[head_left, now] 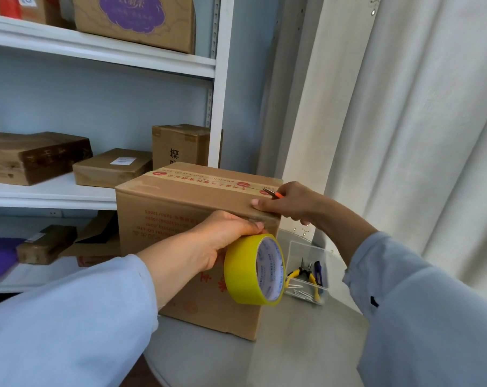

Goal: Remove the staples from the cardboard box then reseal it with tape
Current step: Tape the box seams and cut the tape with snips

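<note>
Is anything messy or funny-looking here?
Mostly tidy. The cardboard box stands upside down: its red printing reads inverted. Loose nails lie with the yellow pliers in the clear tray. The left hand holds the yellow tape roll; the right hand grips an orange-handled tool.

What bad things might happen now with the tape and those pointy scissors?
1. The right hand holds small orange-handled scissors at the cardboard box top edge, close to its own thumb; a slip might nick it.
2. The left hand holds the yellow tape roll against the box side; if the strip slackens, it may wrinkle or stick to itself.
</note>
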Tool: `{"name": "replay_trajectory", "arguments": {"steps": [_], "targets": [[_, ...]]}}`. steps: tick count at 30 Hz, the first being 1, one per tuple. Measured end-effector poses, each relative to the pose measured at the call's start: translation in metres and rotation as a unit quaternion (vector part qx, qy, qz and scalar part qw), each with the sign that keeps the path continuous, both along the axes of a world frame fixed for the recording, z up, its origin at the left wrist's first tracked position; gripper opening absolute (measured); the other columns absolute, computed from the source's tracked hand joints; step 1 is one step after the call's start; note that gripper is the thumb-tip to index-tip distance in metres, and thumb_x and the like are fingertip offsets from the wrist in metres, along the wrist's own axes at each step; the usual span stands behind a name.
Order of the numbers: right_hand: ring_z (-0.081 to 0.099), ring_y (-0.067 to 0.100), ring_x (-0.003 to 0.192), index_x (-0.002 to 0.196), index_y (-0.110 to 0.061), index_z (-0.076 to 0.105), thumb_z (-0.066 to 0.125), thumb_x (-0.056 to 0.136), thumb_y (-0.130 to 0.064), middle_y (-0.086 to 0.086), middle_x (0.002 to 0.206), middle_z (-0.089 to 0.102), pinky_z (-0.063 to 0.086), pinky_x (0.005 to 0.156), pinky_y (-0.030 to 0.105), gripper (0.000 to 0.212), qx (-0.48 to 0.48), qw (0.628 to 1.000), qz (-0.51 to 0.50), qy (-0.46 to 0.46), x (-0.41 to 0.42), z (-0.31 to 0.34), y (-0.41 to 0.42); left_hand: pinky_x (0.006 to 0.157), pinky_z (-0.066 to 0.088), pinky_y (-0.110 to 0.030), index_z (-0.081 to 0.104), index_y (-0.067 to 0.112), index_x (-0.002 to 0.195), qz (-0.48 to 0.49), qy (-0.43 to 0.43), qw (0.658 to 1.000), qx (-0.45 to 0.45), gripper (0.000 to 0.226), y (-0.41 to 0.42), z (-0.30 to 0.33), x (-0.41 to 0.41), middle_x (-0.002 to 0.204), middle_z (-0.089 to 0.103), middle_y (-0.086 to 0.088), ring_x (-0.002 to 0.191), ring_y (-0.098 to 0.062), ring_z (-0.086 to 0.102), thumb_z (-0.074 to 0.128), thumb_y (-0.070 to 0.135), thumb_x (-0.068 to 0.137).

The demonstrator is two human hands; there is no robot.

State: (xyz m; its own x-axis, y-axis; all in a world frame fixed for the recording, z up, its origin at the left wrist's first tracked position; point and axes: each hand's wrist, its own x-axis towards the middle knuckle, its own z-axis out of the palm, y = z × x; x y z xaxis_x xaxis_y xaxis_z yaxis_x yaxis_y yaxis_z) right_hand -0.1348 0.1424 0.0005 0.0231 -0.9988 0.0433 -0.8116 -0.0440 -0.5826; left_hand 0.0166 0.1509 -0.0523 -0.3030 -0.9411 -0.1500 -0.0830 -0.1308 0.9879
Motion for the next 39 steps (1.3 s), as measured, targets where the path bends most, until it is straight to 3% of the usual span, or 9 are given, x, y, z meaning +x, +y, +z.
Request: {"name": "replay_trajectory", "arguments": {"steps": [6, 10, 12, 16, 20, 23, 26, 29, 39], "targets": [[0.036, 0.011, 0.053, 0.101, -0.009, 0.06, 0.067, 0.083, -0.048, 0.002, 0.079, 0.059, 0.03, 0.042, 0.021, 0.043, 0.063, 0.994, 0.009, -0.092, -0.002, -0.001, -0.002, 0.076, 0.054, -0.03, 0.071, 0.006, 0.099, 0.023, -0.008, 1.0, -0.003, 0.019, -0.019, 0.005, 0.014, 0.079, 0.07, -0.008, 0.07, -0.018, 0.064, 0.071, 0.014, 0.083], [0.034, 0.009, 0.051, 0.1, -0.011, 0.059, 0.067, 0.088, -0.029, 0.004, 0.079, 0.057, 0.029, 0.037, 0.018, 0.023, 0.074, 0.989, 0.007, -0.13, 0.001, -0.004, -0.011, 0.046, 0.049, -0.02, 0.07, 0.004, 0.1, -0.001, -0.017, 1.0, 0.023, 0.017, -0.022, 0.013, 0.022, 0.069, 0.07, -0.006, 0.051, -0.012, 0.064, 0.067, 0.015, 0.087], [0.035, 0.009, 0.05, 0.094, -0.014, 0.062, 0.063, 0.091, -0.023, 0.004, 0.078, 0.057, 0.03, 0.039, 0.019, 0.009, 0.077, 0.986, 0.005, -0.144, 0.001, -0.003, -0.015, 0.041, 0.046, -0.018, 0.07, 0.006, 0.095, -0.01, -0.025, 0.999, 0.027, 0.015, -0.023, 0.013, 0.024, 0.067, 0.069, -0.006, 0.05, -0.012, 0.063, 0.068, 0.018, 0.086], [0.037, 0.01, 0.055, 0.103, -0.008, 0.062, 0.063, 0.09, -0.026, 0.004, 0.079, 0.052, 0.033, 0.046, 0.022, 0.021, 0.075, 0.988, -0.01, -0.135, 0.004, -0.001, -0.014, 0.042, 0.046, -0.018, 0.07, 0.01, 0.087, -0.008, -0.023, 0.999, 0.021, 0.01, -0.026, 0.01, 0.025, 0.068, 0.068, -0.006, 0.054, -0.014, 0.064, 0.07, 0.02, 0.084], [0.04, 0.008, 0.048, 0.095, -0.002, 0.063, 0.059, 0.094, -0.027, 0.004, 0.071, 0.047, 0.034, 0.042, 0.018, 0.025, 0.072, 0.979, 0.001, -0.188, -0.006, 0.011, -0.005, 0.046, 0.048, -0.02, 0.07, 0.012, 0.085, -0.017, -0.016, 0.999, 0.036, 0.008, -0.026, 0.013, 0.025, 0.063, 0.069, -0.002, 0.051, -0.012, 0.063, 0.068, 0.019, 0.086], [0.045, 0.008, 0.058, 0.108, -0.004, 0.069, 0.061, 0.089, -0.031, 0.003, 0.076, 0.054, 0.037, 0.048, 0.018, 0.034, 0.137, 0.965, 0.075, -0.209, -0.024, 0.019, 0.005, 0.043, 0.045, -0.017, 0.069, 0.012, 0.079, -0.025, -0.008, 0.999, 0.041, 0.015, -0.024, 0.015, 0.025, 0.058, 0.068, 0.0, 0.047, -0.01, 0.061, 0.062, 0.02, 0.09], [0.051, 0.007, 0.061, 0.112, -0.006, 0.069, 0.06, 0.085, -0.036, 0.002, 0.084, 0.066, 0.039, 0.051, 0.017, 0.041, 0.206, 0.959, 0.098, -0.17, -0.035, 0.019, 0.014, 0.053, 0.049, -0.022, 0.069, 0.012, 0.078, -0.017, -0.004, 0.999, 0.032, 0.017, -0.026, 0.014, 0.026, 0.064, 0.068, -0.003, 0.058, -0.015, 0.062, 0.062, 0.02, 0.09], [0.054, 0.007, 0.059, 0.111, -0.001, 0.068, 0.058, 0.085, -0.036, 0.006, 0.091, 0.071, 0.041, 0.048, 0.015, 0.044, 0.249, 0.947, 0.09, -0.183, -0.036, 0.014, 0.018, 0.061, 0.051, -0.026, 0.07, 0.012, 0.077, -0.013, -0.012, 1.0, 0.025, 0.016, -0.026, 0.013, 0.026, 0.071, 0.068, -0.006, 0.066, -0.018, 0.062, 0.063, 0.02, 0.089], [0.046, 0.005, 0.051, 0.112, 0.001, 0.065, 0.053, 0.095, -0.033, 0.001, 0.075, 0.065, 0.034, 0.038, 0.013, 0.04, 0.256, 0.944, 0.039, -0.204, -0.016, 0.009, 0.007, 0.069, 0.054, -0.032, 0.07, 0.011, 0.089, -0.024, -0.012, 1.0, 0.015, 0.012, -0.027, 0.009, 0.029, 0.082, 0.07, -0.01, 0.074, -0.023, 0.065, 0.073, 0.018, 0.08]]}}
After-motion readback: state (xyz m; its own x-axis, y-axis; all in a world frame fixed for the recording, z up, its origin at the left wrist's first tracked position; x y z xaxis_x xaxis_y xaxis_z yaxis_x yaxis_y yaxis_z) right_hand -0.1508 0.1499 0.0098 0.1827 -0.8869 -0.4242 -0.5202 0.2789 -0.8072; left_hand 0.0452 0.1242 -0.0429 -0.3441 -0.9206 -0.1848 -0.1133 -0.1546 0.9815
